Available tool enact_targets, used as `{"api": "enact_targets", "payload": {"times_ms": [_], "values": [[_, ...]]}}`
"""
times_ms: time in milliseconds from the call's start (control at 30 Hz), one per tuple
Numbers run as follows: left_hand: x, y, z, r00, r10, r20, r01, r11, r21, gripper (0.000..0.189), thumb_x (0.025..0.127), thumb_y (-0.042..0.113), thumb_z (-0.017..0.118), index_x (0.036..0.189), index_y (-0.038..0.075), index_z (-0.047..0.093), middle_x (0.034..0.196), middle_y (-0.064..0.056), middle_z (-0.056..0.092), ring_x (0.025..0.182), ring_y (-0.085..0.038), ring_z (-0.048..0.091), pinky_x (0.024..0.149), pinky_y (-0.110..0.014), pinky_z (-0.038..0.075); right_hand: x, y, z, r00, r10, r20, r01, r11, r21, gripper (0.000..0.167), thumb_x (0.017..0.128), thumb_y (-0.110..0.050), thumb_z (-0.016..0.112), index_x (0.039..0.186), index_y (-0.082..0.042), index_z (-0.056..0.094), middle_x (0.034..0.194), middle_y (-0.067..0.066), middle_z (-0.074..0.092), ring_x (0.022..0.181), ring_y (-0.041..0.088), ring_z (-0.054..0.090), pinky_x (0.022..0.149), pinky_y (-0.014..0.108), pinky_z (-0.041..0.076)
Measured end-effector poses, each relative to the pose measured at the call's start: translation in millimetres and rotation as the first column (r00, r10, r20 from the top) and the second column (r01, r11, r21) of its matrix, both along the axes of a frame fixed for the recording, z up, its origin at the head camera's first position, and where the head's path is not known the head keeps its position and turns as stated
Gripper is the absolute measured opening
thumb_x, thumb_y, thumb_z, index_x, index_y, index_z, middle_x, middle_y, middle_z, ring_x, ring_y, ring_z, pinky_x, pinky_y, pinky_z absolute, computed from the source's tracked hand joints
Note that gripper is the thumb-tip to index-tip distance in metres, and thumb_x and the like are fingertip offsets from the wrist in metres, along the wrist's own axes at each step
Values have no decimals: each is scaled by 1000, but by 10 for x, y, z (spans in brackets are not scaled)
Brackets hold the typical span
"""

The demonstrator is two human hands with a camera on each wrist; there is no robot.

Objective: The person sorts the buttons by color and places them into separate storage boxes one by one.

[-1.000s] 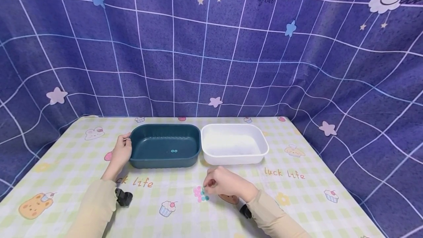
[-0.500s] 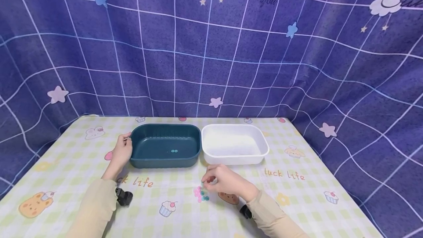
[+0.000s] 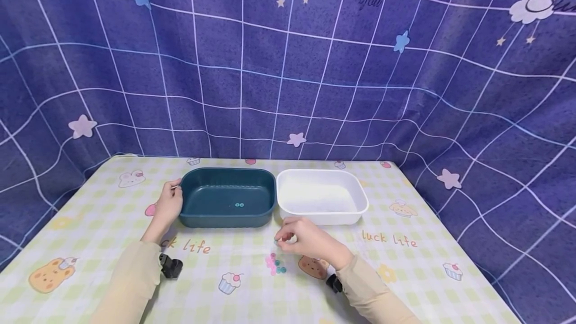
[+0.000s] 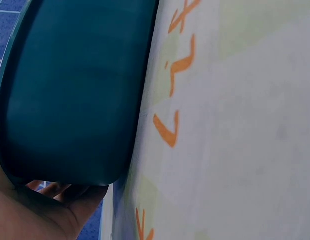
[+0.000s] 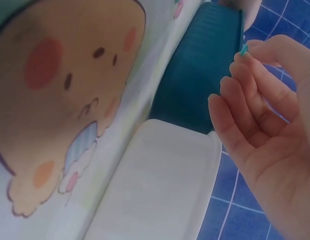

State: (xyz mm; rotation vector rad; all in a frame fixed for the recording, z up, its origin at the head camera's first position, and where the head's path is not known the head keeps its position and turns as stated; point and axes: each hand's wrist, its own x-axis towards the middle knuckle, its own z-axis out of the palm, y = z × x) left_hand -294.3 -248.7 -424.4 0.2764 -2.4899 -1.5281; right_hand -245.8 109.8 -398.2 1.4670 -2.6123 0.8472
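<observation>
My left hand (image 3: 169, 206) grips the left end of a dark teal rectangular basin (image 3: 227, 220). In the left wrist view, the hand (image 4: 45, 215) wraps the end of that basin (image 4: 75, 95), with some fingers hidden behind it. Between thumb and index fingertip, my right hand (image 3: 308, 240) pinches a small teal button (image 5: 244, 49), raised over the cloth in front of the basins. Two teal buttons (image 3: 239, 205) lie on the teal basin's floor. Below the right hand sits a small cluster of pink buttons (image 3: 271, 262) and teal buttons (image 3: 281, 269).
A white basin (image 3: 321, 218) stands right beside the teal one, their ends close together. Both rest on a checked cartoon tablecloth (image 3: 189, 284). A blue grid-patterned curtain (image 3: 261, 89) hangs behind the table. Each wrist carries a small black camera (image 3: 171, 266).
The right hand has lifted off the button cluster with a teal button and moved slightly up towards the basins. My left hand stays on the teal basin.
</observation>
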Motion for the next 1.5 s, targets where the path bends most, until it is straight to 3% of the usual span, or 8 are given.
{"api": "enact_targets", "payload": {"times_ms": [333,867,1500], "values": [[17,8,28,1000,9,2,-9,1000,5,48,102,21,19,144,-1,24,139,-32,37,127,-40,38,104,-51,30,-27,-25,40,1000,-26,1,26,1000,-14,13,85,-7,62,93,-6,73,82,-1,61,83,8,64,77,15,50],[12,4,13,1000,-3,16,3,1000,-5,49,102,23,18,145,0,22,137,-32,39,125,-40,39,102,-51,32,-136,-115,115,997,-33,-71,26,995,-96,10,82,-5,64,87,-5,73,80,0,63,79,8,64,73,15,51],[-12,-3,-12,1000,2,-2,-2,1000,-1,48,102,22,19,144,0,24,137,-32,39,125,-40,39,102,-51,32,-277,-222,240,997,-59,-43,52,987,-150,10,84,-8,66,90,-6,73,80,1,64,73,6,56,64,30,54]]}}
